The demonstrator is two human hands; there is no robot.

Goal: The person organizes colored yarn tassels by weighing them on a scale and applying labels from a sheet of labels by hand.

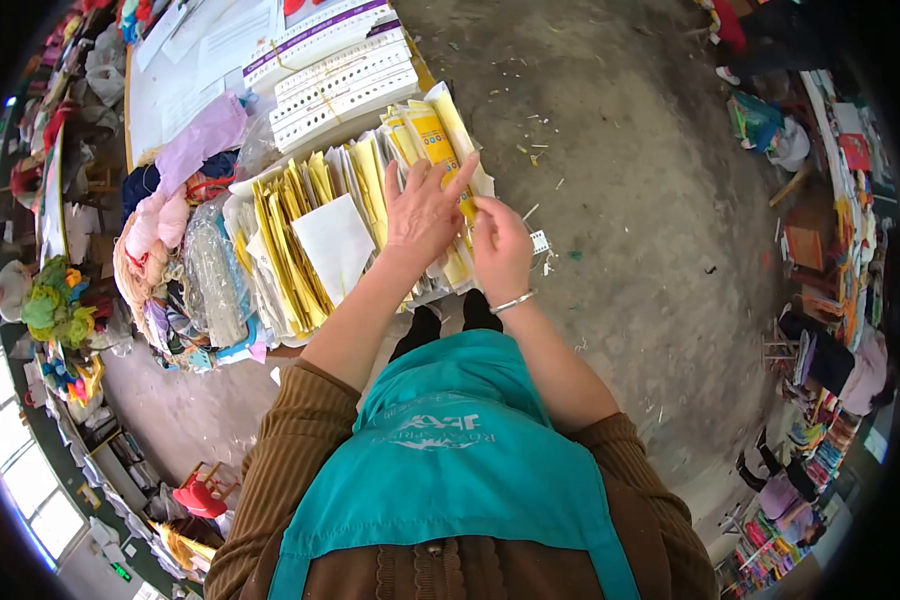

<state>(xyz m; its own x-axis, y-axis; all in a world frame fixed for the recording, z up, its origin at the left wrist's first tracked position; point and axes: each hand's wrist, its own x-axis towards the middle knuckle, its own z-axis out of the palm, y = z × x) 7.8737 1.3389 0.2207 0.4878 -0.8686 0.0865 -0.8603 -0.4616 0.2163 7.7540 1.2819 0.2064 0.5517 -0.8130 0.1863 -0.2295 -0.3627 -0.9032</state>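
Two hands work over the packets: your left hand [422, 212] lies open, fingers spread flat on glossy yellow packets [432, 140] standing in rows. Your right hand [500, 245] pinches one packet's thin edge. Beside those packets, white perforated strips [345, 75] lie bundled; print unreadable.

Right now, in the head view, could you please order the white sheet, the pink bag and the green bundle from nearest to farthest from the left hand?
1. White sheet: just left of the left hand, lying on the yellow papers.
2. Pink bag: farther left and up, on the table.
3. Green bundle: farthest, at the far left edge.
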